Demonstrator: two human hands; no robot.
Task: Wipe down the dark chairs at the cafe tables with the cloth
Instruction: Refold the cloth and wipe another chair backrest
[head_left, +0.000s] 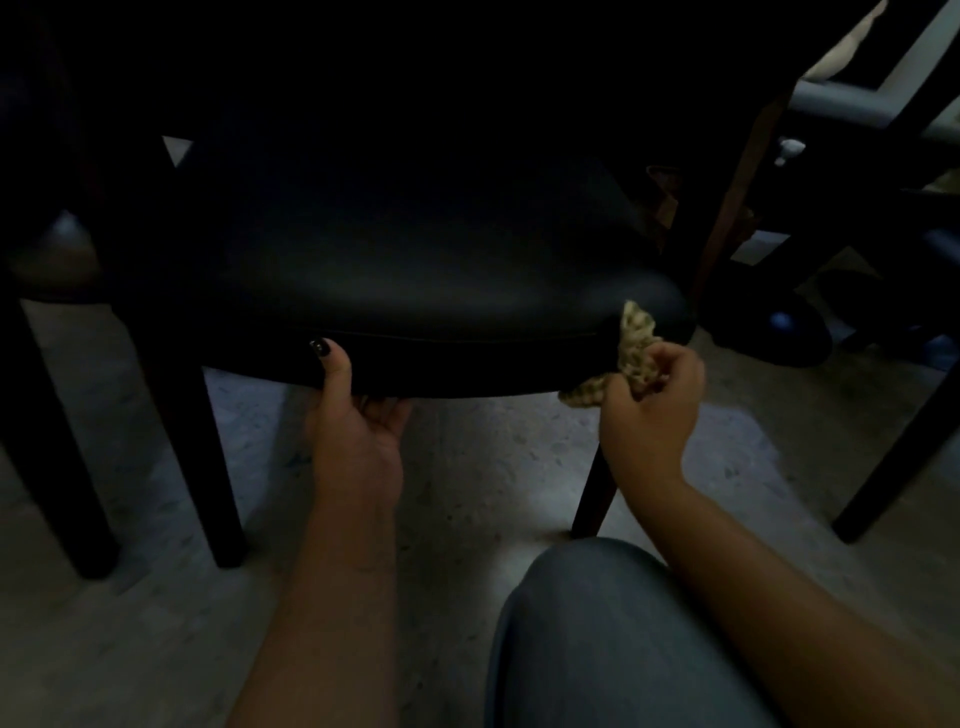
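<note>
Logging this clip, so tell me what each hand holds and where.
Right hand holds the bunched cloth by its middle; left hand holds the chair seat by its front edge.

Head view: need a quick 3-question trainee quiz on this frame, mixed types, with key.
1. True or false: the left hand holds the cloth.
2. Where does the cloth touch the chair?
A. the backrest
B. the front right corner of the seat
C. a front leg
3. Fill in: the left thumb lies on the seat's front edge while the fingers curl ____ it.

Key
1. False. The right hand grips the cloth; the left grips the seat edge.
2. B
3. under
</note>
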